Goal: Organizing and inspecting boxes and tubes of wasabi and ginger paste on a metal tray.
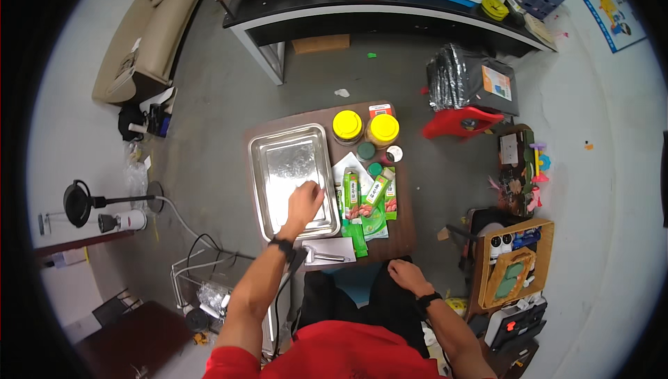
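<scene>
A shallow rectangular steel tray covers the left part of a small brown table. Over its right side is my left hand, fingers curled in; whatever they may hold is hidden. My right hand lies on my right thigh, beyond the table's near edge, fingers loosely extended and holding nothing. Right of the tray are several green packets, including an upright one and a slanted one. Two jars with yellow lids stand behind them. Near the front edge, a silver T-shaped tool rests on a pale sheet.
Small jars with dark green lids and a white-topped container stand by the yellow-lidded jars. A black desk spans the far side. At right are a red plastic stool and a cardboard box. A lamp stands left.
</scene>
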`<state>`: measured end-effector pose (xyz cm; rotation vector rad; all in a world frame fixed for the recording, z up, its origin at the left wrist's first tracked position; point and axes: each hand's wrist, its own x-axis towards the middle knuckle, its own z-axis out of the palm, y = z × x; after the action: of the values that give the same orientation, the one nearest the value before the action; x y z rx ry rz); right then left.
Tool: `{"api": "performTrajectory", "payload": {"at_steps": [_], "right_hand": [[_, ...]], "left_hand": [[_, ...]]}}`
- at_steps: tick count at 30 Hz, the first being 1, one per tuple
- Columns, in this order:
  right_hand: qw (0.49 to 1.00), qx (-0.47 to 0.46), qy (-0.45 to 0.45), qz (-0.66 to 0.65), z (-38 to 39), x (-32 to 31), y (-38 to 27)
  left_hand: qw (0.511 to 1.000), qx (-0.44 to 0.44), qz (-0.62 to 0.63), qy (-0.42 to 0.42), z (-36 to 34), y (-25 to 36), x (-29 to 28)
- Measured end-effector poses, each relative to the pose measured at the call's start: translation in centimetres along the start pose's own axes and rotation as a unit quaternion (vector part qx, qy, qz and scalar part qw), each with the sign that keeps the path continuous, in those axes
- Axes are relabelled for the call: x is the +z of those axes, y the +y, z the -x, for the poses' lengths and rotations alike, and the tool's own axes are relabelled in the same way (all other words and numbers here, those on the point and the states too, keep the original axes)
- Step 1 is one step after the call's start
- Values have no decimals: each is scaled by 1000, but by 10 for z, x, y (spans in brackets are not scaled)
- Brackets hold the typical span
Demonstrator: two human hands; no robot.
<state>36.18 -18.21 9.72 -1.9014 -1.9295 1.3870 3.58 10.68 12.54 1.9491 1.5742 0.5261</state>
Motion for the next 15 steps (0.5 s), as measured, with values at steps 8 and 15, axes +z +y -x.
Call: {"api": "performTrajectory", "payload": {"at_steps": [8, 15], "right_hand": [[970, 177, 96, -138, 83, 31, 82], [948, 294, 63, -106, 200, 130, 189]], "left_hand": [[990, 46, -130, -23, -130, 74, -25], [977, 82, -186, -62, -173, 104, 22]]}}
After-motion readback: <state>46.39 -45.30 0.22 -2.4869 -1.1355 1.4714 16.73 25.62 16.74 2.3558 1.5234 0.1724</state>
